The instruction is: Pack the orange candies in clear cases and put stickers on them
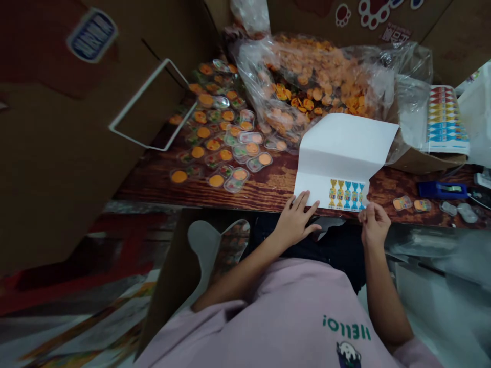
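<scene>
A white sticker sheet [341, 153] lies at the near edge of the dark wooden table [268, 186], its upper part folded up and back. A row of yellow and blue stickers [346, 194] shows along its bottom strip. My left hand [297, 220] lies flat with fingers spread on the sheet's lower left corner. My right hand [373, 223] pinches the sheet's lower right corner, beside the last blue sticker.
Several clear blister packs with orange discs [222, 138] cover the table's left part. A big plastic bag of orange discs [314, 87] sits behind the sheet. More sticker sheets [447, 120] lie at right, a blue tape dispenser [443, 190] near them. Cardboard boxes [69, 128] stand at left.
</scene>
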`<act>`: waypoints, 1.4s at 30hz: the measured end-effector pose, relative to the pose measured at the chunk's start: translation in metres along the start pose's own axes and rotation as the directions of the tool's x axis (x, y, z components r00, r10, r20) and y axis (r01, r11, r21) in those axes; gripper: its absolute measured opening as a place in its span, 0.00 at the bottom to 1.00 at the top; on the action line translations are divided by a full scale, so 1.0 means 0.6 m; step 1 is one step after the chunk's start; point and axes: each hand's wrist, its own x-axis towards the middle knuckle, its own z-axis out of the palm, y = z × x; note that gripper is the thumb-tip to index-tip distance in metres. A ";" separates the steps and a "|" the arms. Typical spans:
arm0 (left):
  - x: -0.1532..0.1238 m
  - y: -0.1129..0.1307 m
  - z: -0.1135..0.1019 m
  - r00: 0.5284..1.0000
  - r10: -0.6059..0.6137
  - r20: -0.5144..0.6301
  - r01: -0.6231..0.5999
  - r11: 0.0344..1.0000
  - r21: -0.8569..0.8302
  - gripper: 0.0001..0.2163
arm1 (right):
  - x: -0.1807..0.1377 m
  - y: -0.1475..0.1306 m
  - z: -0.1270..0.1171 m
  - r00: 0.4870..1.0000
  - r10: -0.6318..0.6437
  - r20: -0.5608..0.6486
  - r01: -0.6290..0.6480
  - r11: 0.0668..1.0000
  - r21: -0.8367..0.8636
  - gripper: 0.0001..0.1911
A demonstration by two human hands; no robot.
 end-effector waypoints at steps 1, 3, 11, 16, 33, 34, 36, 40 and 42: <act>-0.001 0.003 0.001 1.000 -0.009 -0.019 0.009 1.000 -0.004 0.34 | -0.015 -0.002 0.004 1.000 0.018 0.021 -0.018 1.000 0.007 0.15; -0.006 0.009 0.001 0.998 -0.018 -0.063 0.018 1.000 -0.010 0.35 | -0.044 -0.005 0.014 0.997 0.049 0.055 -0.051 0.998 0.043 0.15; -0.056 -0.090 -0.056 0.730 -0.535 -0.425 0.547 0.831 -0.106 0.20 | -0.115 -0.009 0.061 0.992 0.094 0.084 -0.108 0.980 0.167 0.13; -0.062 -0.178 -0.089 0.610 -0.657 -0.443 0.726 0.688 -0.021 0.27 | -0.120 -0.013 0.102 0.996 0.089 0.014 -0.090 0.977 0.194 0.18; -0.031 -0.129 -0.065 0.578 -0.704 -0.413 0.326 0.663 -0.674 0.21 | -0.113 -0.062 0.146 0.982 0.091 0.166 -0.128 0.966 0.226 0.44; -0.027 -0.111 -0.061 0.571 -0.732 -0.373 0.236 0.581 -0.779 0.20 | -0.114 -0.064 0.146 0.980 0.098 0.175 -0.138 0.964 0.228 0.44; -0.017 -0.064 -0.054 0.611 -0.755 -0.237 0.058 0.342 -0.938 0.21 | -0.116 -0.068 0.147 0.969 0.130 0.210 -0.175 0.962 0.210 0.41; -0.003 0.038 -0.054 0.794 -0.607 -0.039 -0.084 -0.046 -0.995 0.23 | -0.118 -0.065 0.150 0.970 0.155 0.190 -0.185 0.971 0.149 0.33; 0.002 0.074 -0.058 0.842 -0.539 0.012 -0.065 -0.123 -0.990 0.26 | -0.120 -0.059 0.154 0.985 0.120 0.127 -0.135 0.984 0.115 0.32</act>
